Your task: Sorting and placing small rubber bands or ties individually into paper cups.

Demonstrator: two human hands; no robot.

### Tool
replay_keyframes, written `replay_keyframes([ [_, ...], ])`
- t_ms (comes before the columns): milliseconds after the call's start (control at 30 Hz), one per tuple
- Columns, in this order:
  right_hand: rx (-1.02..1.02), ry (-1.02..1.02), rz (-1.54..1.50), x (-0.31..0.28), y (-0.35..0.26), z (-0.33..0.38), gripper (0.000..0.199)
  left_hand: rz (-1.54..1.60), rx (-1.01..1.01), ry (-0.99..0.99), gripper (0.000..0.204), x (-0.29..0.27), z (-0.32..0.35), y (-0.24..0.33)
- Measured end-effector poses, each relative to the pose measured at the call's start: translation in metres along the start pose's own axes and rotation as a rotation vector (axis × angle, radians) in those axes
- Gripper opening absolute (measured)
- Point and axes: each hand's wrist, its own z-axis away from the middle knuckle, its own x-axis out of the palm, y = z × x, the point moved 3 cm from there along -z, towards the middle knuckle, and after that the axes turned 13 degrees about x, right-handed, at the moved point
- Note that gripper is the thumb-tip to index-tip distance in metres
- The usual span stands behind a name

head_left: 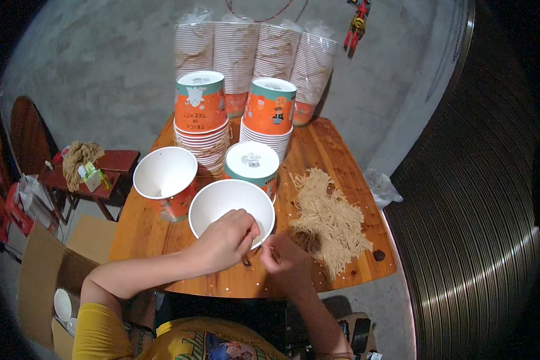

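Wooden desk (162, 231) holds cup stacks (201, 114) beyond the fingers. White bucket (231, 207) sits right under the left hand (225, 240), fingers pinched on its rim; right hand (282, 258) pinches a string (264, 246), tan string pile (330, 222) just right.

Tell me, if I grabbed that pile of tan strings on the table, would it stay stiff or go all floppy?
The pile of tan strings would probably flop and dangle, since the strands lie limp and tangled on the wooden table. It looks light for its size, being thin loose fibre. Some strands might slip out, as nothing visible ties them together.
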Motion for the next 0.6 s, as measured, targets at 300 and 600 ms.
replay_keyframes([
  [300, -0.115, -0.077, 0.079, -0.033, -0.006, -0.017, 0.012, 0.039, -0.164, -0.206, 0.029, -0.019, 0.016, -0.002],
  [600, -0.041, -0.368, 0.163, 0.014, -0.018, -0.044, 0.011, -0.140, 0.268, -0.202, 0.014, -0.050, 0.043, -0.004],
])
